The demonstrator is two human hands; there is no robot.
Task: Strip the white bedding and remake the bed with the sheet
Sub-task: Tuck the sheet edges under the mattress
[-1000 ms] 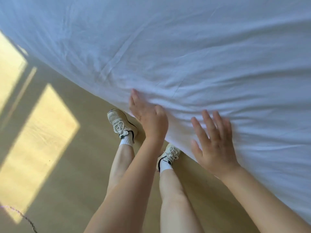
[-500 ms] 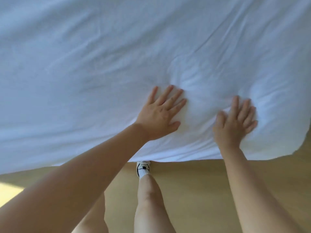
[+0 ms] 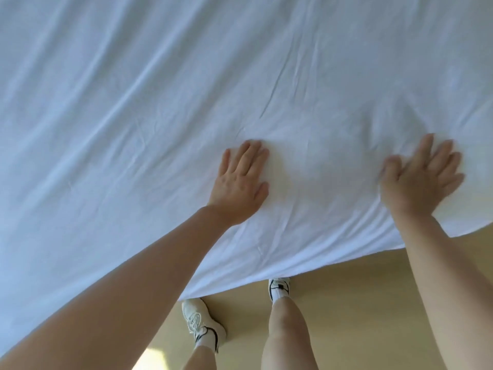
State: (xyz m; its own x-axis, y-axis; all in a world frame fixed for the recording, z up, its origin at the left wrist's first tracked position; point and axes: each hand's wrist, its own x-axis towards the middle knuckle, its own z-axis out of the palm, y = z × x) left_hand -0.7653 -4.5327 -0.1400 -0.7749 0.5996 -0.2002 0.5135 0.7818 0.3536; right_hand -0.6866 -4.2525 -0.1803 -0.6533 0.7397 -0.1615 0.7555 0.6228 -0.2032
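A: Sheet, how did it handle?
B: The sheet [image 3: 160, 108] was thin, soft, creased cloth. I judged it light and quick to slide or bunch, not fragile. It ran from the far left across the whole bed, which was hidden beneath it. Its near hem hung over the floor [image 3: 360, 303].

A: Left grip?
B: The left hand [image 3: 240, 182] lay palm down on the sheet, a little in from the near edge. Fingers were straight and close together. The grip was wide and held nothing.

A: Right?
B: The right hand [image 3: 420, 180] was blurred, with fingers spread flat on the cloth near the rounded right corner. That grip was wide too, with nothing pinched as far as I could tell.

A: Where to take hold?
B: My call was the hem just below both palms, or the corner beside the right hand. The sheet lay under both palms, in neither grip.
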